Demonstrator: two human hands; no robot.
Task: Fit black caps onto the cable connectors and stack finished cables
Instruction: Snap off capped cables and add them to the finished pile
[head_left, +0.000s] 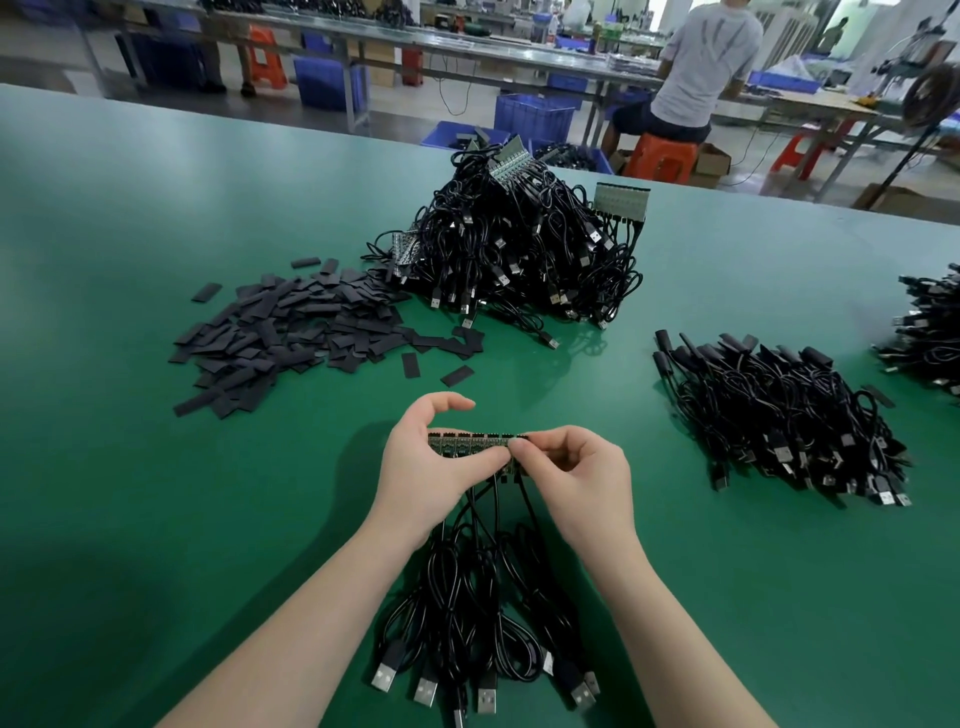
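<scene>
Hands grip the connector strip (470, 446) between them, left hand (431, 467) cupping, right hand (576, 475) pinching its end.

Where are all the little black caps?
The loose black caps lie heaped on the green table, left of centre in the head view, beside the big tangled cable pile.

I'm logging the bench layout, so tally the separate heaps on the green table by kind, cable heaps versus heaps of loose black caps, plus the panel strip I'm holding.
Cable heaps: 3 (big centre pile, right pile, one cut off at the right edge)
Black cap heaps: 1
Panel strips in hand: 1, held by left hand and right hand
Total: 5
</scene>
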